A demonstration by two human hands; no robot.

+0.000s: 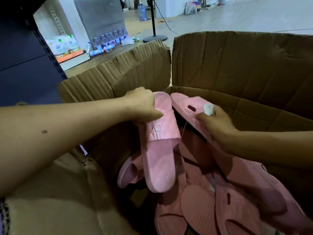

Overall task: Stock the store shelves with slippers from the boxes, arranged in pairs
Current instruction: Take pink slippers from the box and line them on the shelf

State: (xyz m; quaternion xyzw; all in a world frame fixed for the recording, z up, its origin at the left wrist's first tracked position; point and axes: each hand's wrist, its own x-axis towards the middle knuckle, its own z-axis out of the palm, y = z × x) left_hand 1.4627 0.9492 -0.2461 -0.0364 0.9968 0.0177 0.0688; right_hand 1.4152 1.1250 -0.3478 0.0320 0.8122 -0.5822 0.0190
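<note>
An open cardboard box [237, 68] fills the view, with several pink slippers [220, 206] heaped inside at the lower right. My left hand [144, 106] grips the toe end of a pink slide slipper [159, 150] that hangs heel-down over the box. My right hand [215, 121] grips the strap of a second pink slipper [186, 106], lifted beside the first. One finger of that hand is wrapped in a white bandage [208, 109]. The two raised slippers lie close together, toes pointing away from me.
A dark shelf unit [25, 65] stands at the left. Behind the box sit water bottles [110, 39], a carton pack [64, 46], a large water jug [142, 12] and a black stand with a round base [155, 38] on the concrete floor.
</note>
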